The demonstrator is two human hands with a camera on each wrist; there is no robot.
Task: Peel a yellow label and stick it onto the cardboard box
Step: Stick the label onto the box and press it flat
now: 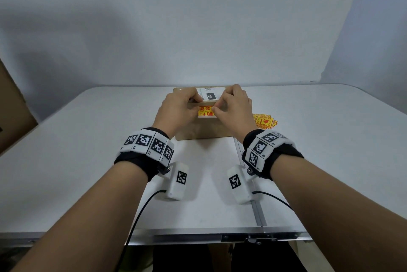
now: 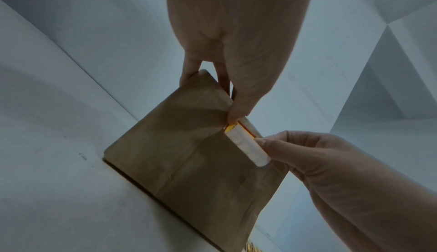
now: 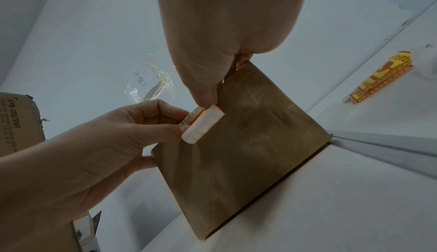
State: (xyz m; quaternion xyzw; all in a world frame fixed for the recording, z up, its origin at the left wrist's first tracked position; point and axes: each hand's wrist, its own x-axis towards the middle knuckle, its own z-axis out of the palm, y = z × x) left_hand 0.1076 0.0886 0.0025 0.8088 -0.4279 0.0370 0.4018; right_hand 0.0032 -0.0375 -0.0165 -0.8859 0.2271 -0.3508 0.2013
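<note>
A brown cardboard box (image 1: 204, 130) stands mid-table with a white shipping label (image 1: 211, 94) on its top. In front of its upper edge both hands hold a small yellow-and-red label (image 1: 206, 112) between them. My left hand (image 1: 185, 104) pinches the label's left end and my right hand (image 1: 229, 104) pinches its right end. From below, the wrist views show the label's white backing (image 2: 246, 145) (image 3: 203, 125) against the box face (image 2: 196, 153) (image 3: 248, 144). My left thumb (image 2: 236, 110) and right thumb (image 3: 208, 95) press on its ends.
A stack of yellow labels (image 1: 264, 121) (image 3: 383, 76) lies on the white table (image 1: 88, 139) right of the box. A large cardboard carton (image 1: 13, 113) (image 3: 16, 121) stands at the left edge. The white wall, close behind the box, carries a piece of clear tape (image 3: 153, 80).
</note>
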